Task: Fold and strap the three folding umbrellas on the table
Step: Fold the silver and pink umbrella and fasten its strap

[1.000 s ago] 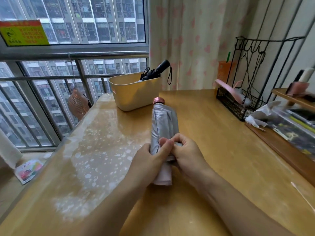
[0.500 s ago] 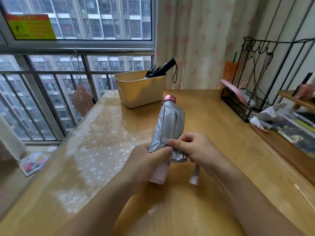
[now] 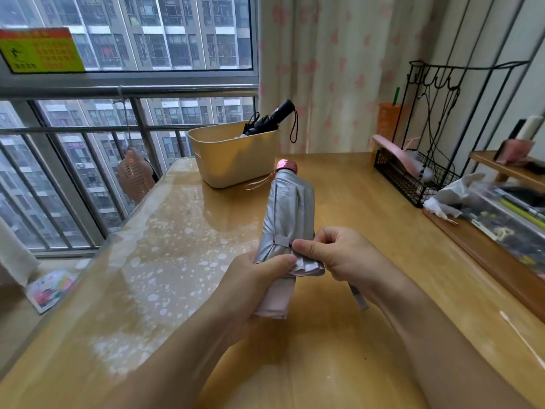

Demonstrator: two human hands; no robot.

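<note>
Over mid-table | right hand (image 3: 339, 255) pinches the strap (image 3: 281, 240) end against the silver umbrella (image 3: 290, 208); left hand (image 3: 253, 284) grips its lower folds | change: strap now drawn across the bundle, fastening looks near | room: bare table (image 3: 368, 202) around; basket (image 3: 233, 160) holding black umbrella (image 3: 271, 118) just beyond, wire rack (image 3: 413, 184) well right

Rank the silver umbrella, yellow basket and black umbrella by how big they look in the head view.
1. silver umbrella: largest, though it is nearest the camera.
2. yellow basket.
3. black umbrella: smallest; only the part sticking out of the basket shows.
</note>
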